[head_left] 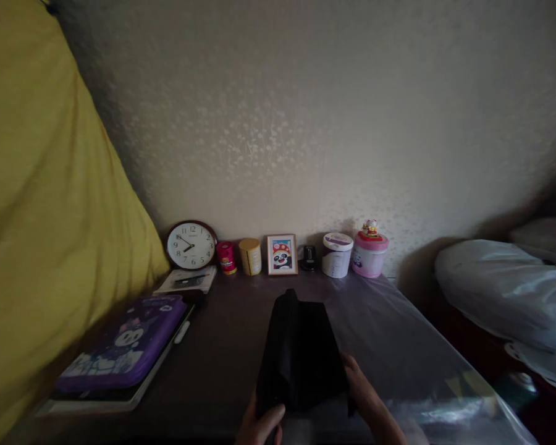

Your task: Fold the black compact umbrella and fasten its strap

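A black, boxy object [312, 358] is held above the near part of the table, its far end tilted away from me. It has a raised ridge along its left side; too dark to tell its exact kind, it looks like a case or a folded bag. My left hand [259, 425] grips its near left corner, thumb on top. On the right edge, my right hand [364, 392] holds it, with the fingers partly hidden behind the side. Under it lies a dark table [231, 334] with a shiny clear cover.
Along the wall stand a clock [191, 245], a pink tub [226, 258], a yellow canister [250, 256], a panda picture frame [282, 254], a small black item [309, 258] and two lidded tubs [337, 256]. To the left, a purple case [130, 343] rests on flat items beside a yellow curtain [65, 216].
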`<state>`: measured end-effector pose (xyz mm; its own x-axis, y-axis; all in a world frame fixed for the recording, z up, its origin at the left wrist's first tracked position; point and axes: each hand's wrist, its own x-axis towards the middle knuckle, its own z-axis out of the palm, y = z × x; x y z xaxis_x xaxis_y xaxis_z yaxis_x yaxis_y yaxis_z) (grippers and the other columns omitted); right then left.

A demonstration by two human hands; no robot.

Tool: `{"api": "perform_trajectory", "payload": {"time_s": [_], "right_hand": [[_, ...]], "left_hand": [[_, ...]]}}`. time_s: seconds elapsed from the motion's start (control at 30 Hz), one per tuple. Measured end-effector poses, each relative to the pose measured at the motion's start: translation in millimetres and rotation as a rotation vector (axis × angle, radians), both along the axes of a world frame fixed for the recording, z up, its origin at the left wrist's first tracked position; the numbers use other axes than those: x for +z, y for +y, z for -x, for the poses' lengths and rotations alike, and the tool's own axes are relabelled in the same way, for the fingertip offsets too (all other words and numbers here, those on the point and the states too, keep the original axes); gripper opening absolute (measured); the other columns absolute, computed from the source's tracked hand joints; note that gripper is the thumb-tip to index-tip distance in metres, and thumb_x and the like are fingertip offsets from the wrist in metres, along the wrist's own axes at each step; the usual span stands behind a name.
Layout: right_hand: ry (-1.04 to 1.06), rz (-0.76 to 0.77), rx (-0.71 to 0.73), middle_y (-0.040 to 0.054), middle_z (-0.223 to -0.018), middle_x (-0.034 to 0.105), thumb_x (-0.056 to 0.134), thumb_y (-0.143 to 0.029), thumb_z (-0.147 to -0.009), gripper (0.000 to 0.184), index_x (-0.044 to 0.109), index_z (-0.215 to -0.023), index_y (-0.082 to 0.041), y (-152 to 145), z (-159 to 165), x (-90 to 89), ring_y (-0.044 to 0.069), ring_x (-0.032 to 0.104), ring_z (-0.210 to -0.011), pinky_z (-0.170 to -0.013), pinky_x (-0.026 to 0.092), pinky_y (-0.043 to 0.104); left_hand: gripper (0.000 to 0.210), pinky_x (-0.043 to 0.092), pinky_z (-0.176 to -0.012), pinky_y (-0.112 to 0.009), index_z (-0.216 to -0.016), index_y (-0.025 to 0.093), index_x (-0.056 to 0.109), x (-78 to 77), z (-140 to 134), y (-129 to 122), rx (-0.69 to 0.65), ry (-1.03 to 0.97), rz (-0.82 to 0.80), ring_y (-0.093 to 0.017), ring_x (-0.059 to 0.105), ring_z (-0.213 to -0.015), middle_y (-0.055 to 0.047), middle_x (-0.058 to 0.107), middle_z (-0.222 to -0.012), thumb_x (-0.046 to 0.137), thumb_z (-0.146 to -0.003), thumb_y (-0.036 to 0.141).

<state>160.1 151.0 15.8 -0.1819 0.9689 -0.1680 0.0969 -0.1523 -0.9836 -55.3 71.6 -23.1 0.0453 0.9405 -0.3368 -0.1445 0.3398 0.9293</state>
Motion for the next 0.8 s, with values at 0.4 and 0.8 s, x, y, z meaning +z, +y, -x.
{"api": "perform_trajectory", "payload": {"time_s": [0.4, 0.8], "right_hand": [[-0.455, -0.136, -0.052, 0.0099, -0.081, 0.066, 0.040, -0.053, -0.065, 0.057, 0.068, -0.089, -0.010, 9, -33, -28.4, 0.021, 0.060, -0.079, -0.074, 0.047, 0.028], [-0.641, -0.195, -0.091, 0.0058, -0.086, 0.067, 0.039, -0.056, -0.073, 0.051, 0.069, -0.085, -0.017, -6, -55, -35.1, 0.018, 0.062, -0.080, -0.073, 0.045, 0.025]], "left_hand": [[0.072, 0.032, -0.046, -0.022, -0.115, 0.012, 0.043, -4.3, 6, 1, -0.022, -0.048, 0.051, -0.010, 0.042, -0.040, 0.006, 0.048, -0.042, 0.062, -0.062, 0.056], [0.101, 0.040, -0.051, -0.022, -0.138, 0.008, 0.017, -1.9, 8, -11, 0.131, 0.161, 0.004, -0.011, 0.050, -0.047, 0.008, 0.050, -0.048, 0.066, -0.063, 0.057]]}}
